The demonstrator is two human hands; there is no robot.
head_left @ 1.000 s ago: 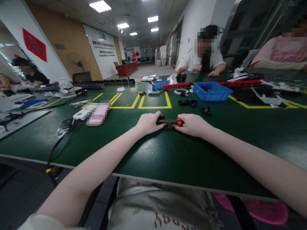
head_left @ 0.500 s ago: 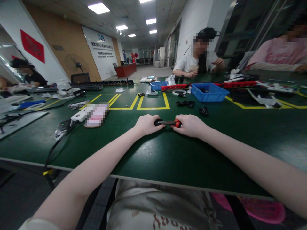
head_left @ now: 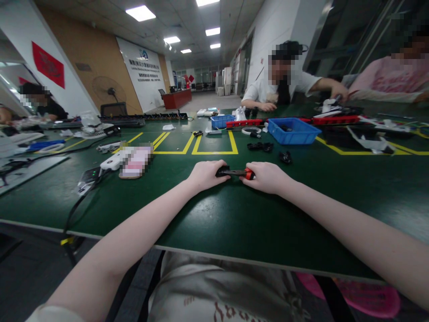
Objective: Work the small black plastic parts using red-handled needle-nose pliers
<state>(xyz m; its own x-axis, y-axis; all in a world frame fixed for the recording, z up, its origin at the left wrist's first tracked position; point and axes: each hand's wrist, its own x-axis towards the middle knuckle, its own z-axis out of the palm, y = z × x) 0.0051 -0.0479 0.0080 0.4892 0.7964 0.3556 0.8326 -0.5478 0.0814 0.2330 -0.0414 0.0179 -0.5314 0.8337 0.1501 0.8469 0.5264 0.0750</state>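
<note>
My left hand [head_left: 208, 174] is closed around a small black part [head_left: 222, 171], which shows between the thumb and fingers. My right hand [head_left: 268, 176] grips pliers [head_left: 248, 173] by their red and black handles. The narrow metal jaws point left and reach the black part; whether they clamp it is too small to tell. Both hands are just above the green table [head_left: 208, 223], near its middle. Beyond my right hand lie a bundle of black cable [head_left: 260, 146] and a smaller black bundle [head_left: 285, 157].
A blue bin [head_left: 294, 131] stands behind the black bundles, with a smaller blue bin [head_left: 221, 120] farther back. To the left lie a phone [head_left: 136, 163] and a white device [head_left: 112, 162] with a cable. Across the table, a person in white [head_left: 258, 91] reaches toward white items.
My hands and the pliers have hardly moved. The person across the table has stretched an arm out to the right of the view. The view has shifted slightly.
</note>
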